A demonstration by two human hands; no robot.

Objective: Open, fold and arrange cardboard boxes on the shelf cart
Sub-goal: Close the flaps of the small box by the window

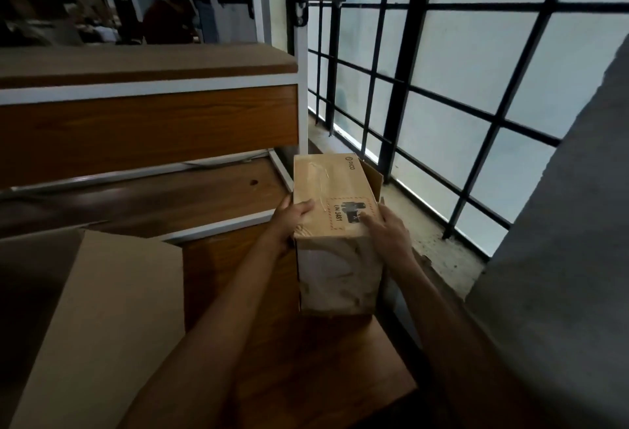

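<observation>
A small brown cardboard box [335, 197] with a "UN 3481" label and clear tape sits in mid-frame, held between both hands. My left hand [291, 219] grips its left side, thumb on the top face. My right hand [388, 228] presses the right side, fingers over the label. A flap at the far right end of the box stands open. The shelf cart [149, 134], with wooden shelves and a white metal frame, rises to the left and behind the box. A larger cardboard box [112, 309] stands open at the lower left.
A window with a black metal grid [442, 95] fills the right side, with a stone sill [439, 241] below it. A grey wall [561, 258] stands at the far right. A wooden surface [306, 377] lies under the small box.
</observation>
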